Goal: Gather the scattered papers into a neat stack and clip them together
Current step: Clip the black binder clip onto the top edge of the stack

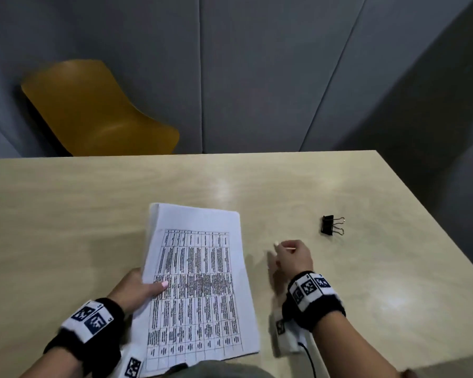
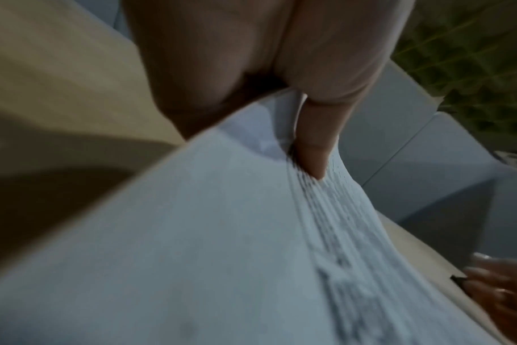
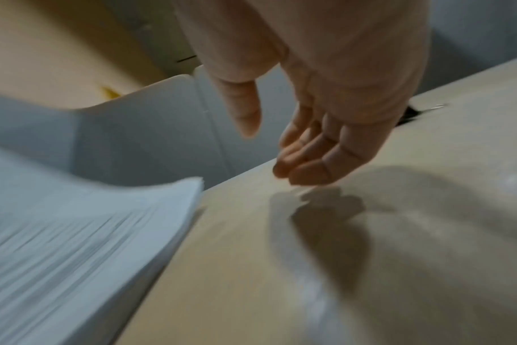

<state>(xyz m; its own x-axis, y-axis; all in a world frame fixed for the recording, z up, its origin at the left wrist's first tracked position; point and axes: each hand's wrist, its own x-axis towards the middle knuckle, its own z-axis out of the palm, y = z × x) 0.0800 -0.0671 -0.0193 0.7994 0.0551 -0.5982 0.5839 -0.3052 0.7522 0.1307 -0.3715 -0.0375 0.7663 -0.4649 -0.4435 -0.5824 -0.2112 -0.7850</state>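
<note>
A stack of white papers [image 1: 200, 285] printed with a table lies gathered in front of me, its near end over the table's front edge. My left hand [image 1: 139, 289] grips the stack's left edge, thumb on top and fingers beneath; the left wrist view shows the thumb [image 2: 316, 149] pressing on the sheets [image 2: 221, 233]. My right hand [image 1: 290, 257] hovers over the bare table to the right of the stack, fingers relaxed and holding nothing [image 3: 307, 154]. A black binder clip [image 1: 331, 225] with wire handles lies farther right, beyond that hand; its edge [image 3: 410, 115] peeks out behind the fingers.
The light wooden table [image 1: 366, 282] ends at a right edge just past the clip. A yellow chair [image 1: 93, 110] stands behind the far edge at the left, against grey padded wall panels [image 1: 257, 77].
</note>
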